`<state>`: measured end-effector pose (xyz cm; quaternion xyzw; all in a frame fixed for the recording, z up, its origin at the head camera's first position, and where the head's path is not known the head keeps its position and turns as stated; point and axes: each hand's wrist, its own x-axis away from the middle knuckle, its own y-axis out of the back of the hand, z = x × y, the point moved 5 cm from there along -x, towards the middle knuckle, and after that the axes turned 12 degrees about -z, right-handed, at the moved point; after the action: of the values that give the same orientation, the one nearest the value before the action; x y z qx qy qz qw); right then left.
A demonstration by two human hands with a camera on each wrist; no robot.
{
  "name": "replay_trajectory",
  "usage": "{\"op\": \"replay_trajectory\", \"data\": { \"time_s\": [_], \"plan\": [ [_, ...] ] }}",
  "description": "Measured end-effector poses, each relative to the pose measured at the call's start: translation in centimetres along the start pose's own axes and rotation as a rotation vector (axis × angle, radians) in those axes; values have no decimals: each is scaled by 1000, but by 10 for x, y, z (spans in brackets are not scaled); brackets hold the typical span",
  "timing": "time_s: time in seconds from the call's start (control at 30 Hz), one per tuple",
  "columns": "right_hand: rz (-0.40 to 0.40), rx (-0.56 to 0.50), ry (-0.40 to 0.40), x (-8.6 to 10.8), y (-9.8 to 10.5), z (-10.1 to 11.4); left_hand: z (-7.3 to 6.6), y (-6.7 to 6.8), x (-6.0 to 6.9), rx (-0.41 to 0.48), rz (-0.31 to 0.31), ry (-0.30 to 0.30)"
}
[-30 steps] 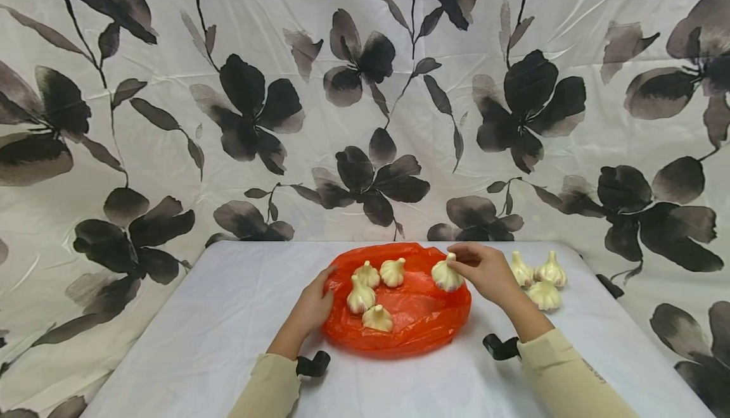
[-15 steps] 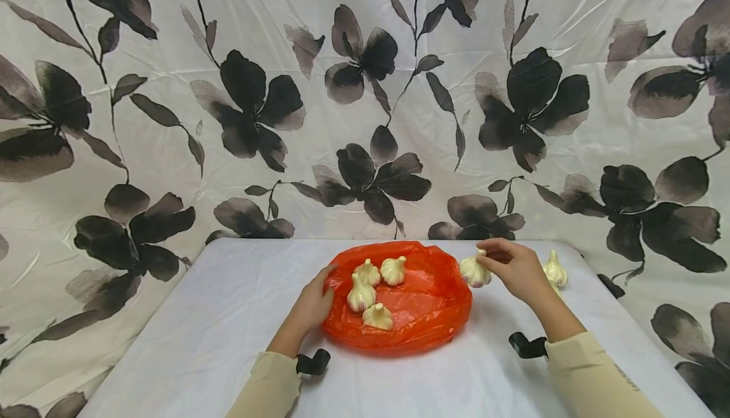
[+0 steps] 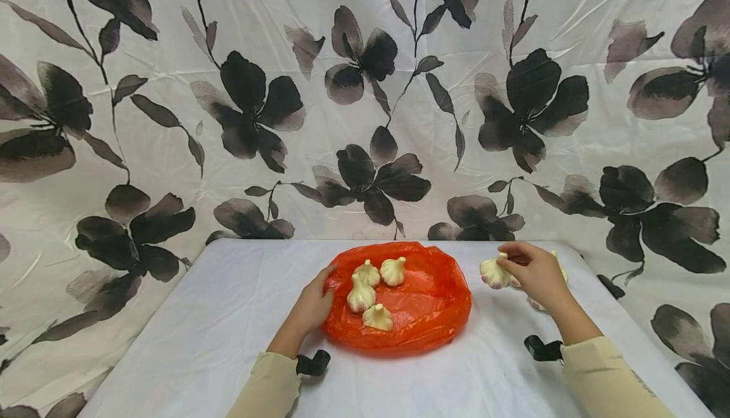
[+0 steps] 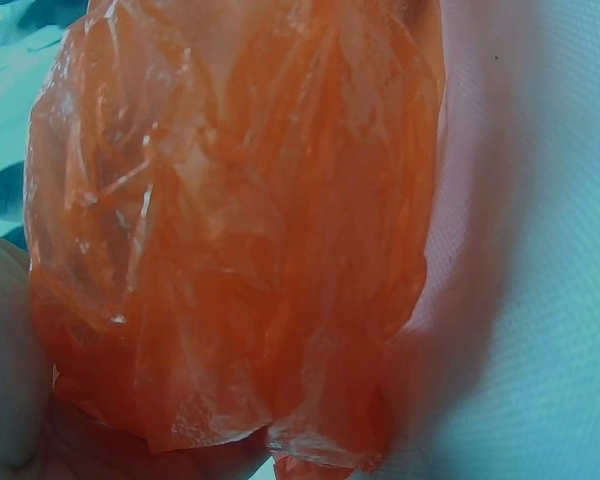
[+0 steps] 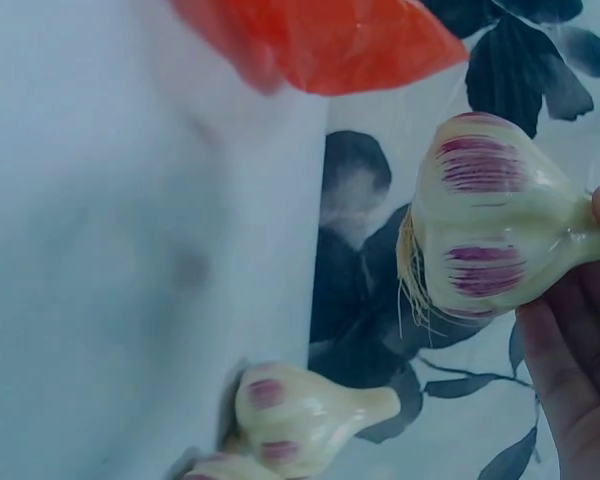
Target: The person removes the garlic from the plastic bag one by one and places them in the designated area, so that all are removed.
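Observation:
My right hand (image 3: 536, 273) pinches a garlic bulb (image 3: 492, 274) by its stem, to the right of the red plastic bag (image 3: 413, 339). In the right wrist view this purple-streaked bulb (image 5: 480, 220) hangs sideways, roots to the left. My left hand (image 3: 311, 305) grips the bag's left side; in the left wrist view the crinkled plastic (image 4: 240, 230) fills most of the picture, with part of the hand at the lower left. Inside the opened bag sit several garlic bulbs (image 3: 360, 294), mostly toward its left half.
More garlic bulbs (image 3: 537, 304) stand on the white-covered table (image 3: 228, 316) at the right, partly hidden behind my right hand; one bulb (image 5: 300, 415) shows in the right wrist view. A flower-patterned cloth (image 3: 365, 120) hangs behind the table.
My right hand has carried the garlic bulb from over the bag's right side out to the right, toward the other bulbs on the table. The left hand and bag have stayed put.

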<state>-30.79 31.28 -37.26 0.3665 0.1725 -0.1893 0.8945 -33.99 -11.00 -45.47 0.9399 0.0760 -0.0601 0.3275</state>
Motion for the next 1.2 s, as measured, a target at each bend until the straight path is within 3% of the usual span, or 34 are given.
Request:
{"op": "replay_trajectory", "data": {
  "time_s": [0.6, 1.07, 1.2],
  "plan": [
    [-55, 109, 0, 0, 2, -25, -1, 1, 1, 7, 2, -7],
    [-19, 133, -67, 3, -2, -41, 0, 1, 0, 5, 4, 13],
    [2, 126, -105, 6, -3, -45, 0, 1, -1, 2, -3, -15]
  ]
}}
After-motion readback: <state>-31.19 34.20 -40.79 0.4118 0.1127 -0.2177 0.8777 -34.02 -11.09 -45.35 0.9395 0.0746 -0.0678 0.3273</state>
